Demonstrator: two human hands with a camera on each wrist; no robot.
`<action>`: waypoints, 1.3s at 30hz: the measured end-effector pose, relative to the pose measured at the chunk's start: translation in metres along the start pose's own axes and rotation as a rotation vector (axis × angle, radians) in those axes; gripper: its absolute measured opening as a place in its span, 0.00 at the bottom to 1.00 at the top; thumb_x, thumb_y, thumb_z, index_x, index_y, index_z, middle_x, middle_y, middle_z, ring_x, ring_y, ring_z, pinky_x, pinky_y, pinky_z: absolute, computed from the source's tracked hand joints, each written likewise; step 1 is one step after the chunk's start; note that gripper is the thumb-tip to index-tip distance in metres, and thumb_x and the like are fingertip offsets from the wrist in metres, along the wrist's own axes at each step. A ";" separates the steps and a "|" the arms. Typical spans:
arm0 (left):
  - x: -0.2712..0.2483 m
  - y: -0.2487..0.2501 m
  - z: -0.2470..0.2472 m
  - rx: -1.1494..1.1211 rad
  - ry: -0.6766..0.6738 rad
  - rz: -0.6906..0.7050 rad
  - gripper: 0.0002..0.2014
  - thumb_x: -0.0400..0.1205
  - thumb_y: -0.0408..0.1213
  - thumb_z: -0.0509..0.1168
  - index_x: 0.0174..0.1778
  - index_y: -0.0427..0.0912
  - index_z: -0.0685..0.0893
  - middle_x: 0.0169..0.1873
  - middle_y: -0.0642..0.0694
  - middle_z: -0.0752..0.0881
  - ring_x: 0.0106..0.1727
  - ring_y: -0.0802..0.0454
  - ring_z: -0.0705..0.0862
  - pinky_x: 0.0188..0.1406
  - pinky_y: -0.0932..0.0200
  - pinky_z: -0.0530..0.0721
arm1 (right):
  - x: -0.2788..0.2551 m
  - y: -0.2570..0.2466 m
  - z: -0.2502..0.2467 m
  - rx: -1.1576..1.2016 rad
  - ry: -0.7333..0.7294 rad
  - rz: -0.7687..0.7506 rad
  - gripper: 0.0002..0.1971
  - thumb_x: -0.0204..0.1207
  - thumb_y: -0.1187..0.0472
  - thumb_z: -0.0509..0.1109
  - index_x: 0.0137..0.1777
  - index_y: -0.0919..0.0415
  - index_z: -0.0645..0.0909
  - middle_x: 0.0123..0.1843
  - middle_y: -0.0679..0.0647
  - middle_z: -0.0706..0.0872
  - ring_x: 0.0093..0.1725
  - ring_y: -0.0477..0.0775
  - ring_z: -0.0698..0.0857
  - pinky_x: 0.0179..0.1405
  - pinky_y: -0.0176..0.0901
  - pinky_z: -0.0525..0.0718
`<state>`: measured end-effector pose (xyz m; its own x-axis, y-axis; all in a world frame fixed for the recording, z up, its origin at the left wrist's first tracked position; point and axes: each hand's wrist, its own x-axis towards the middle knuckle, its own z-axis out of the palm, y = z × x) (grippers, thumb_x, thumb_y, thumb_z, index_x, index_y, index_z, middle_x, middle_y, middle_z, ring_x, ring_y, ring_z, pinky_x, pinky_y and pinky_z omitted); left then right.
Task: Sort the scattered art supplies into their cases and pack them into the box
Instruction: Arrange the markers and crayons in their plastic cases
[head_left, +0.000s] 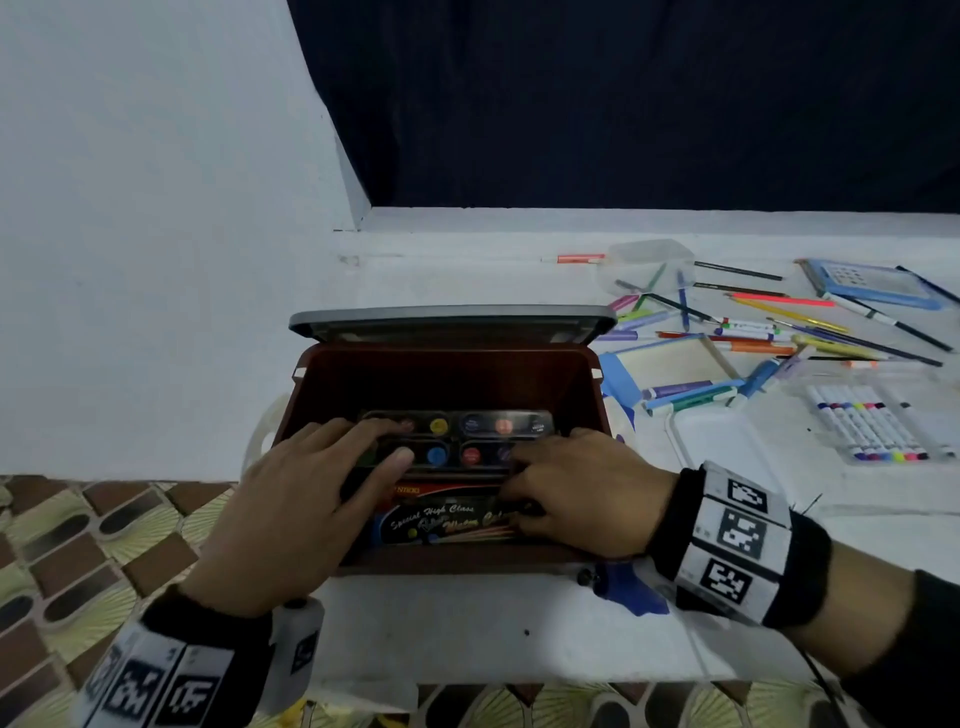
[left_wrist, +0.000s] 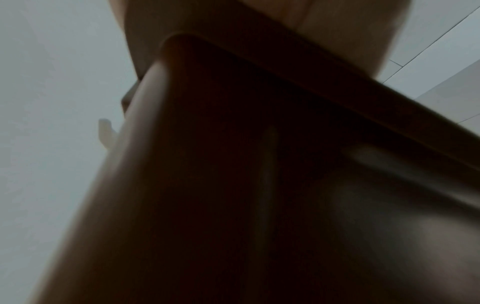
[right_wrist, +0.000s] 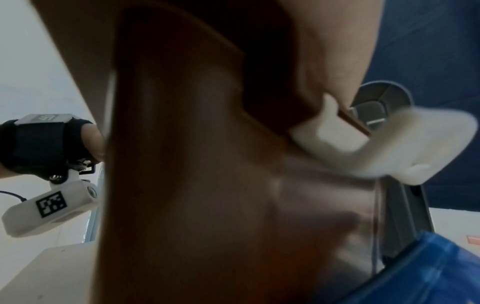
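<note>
In the head view a brown box (head_left: 592, 364) stands in the middle of the white table with its grey lid (head_left: 452, 317) tipped back. Inside it lies a black water colour case (head_left: 457, 519) with round paint pots showing through its window. My left hand (head_left: 374, 441) lies flat on the case's left part, fingers and thumb spread over the pots. My right hand (head_left: 519, 483) grips the case's right edge with curled fingers. Both wrist views are filled by the box's dark outer wall (left_wrist: 233, 185) (right_wrist: 207, 164); the fingers are hidden there.
To the right of the box, loose pens and pencils (head_left: 769, 327) lie scattered on the table. Among them are an open blue-edged carton (head_left: 670, 364), a clear marker case (head_left: 872, 426), a blue-framed case (head_left: 872, 283) and a clear tub (head_left: 649, 260). Tiled floor (head_left: 78, 545) lies at the left.
</note>
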<state>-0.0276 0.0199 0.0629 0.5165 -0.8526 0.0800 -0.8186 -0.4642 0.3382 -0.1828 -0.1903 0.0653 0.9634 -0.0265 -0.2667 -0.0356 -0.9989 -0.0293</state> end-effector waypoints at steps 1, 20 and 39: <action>0.000 0.001 0.000 -0.003 0.000 -0.007 0.26 0.84 0.68 0.41 0.71 0.64 0.73 0.53 0.62 0.80 0.55 0.57 0.80 0.51 0.54 0.81 | 0.000 0.000 0.000 0.000 0.001 -0.009 0.17 0.81 0.42 0.58 0.64 0.44 0.80 0.59 0.49 0.85 0.60 0.55 0.83 0.54 0.50 0.79; 0.023 0.119 0.023 -0.313 0.228 0.187 0.09 0.86 0.54 0.58 0.53 0.59 0.82 0.32 0.61 0.82 0.29 0.67 0.80 0.27 0.76 0.70 | -0.091 0.066 0.014 0.568 0.701 0.004 0.09 0.83 0.61 0.66 0.59 0.56 0.83 0.49 0.47 0.83 0.50 0.47 0.81 0.51 0.46 0.81; 0.092 0.341 0.151 -0.534 0.241 -0.007 0.04 0.82 0.45 0.69 0.43 0.52 0.84 0.23 0.46 0.73 0.24 0.58 0.70 0.30 0.56 0.74 | -0.297 0.289 0.108 0.702 0.680 0.362 0.08 0.77 0.64 0.72 0.45 0.48 0.84 0.38 0.43 0.87 0.42 0.45 0.85 0.40 0.27 0.78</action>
<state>-0.2967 -0.2532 0.0438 0.6153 -0.7421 0.2659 -0.6073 -0.2312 0.7601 -0.5083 -0.4674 0.0323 0.8028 -0.5538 0.2211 -0.2893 -0.6859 -0.6677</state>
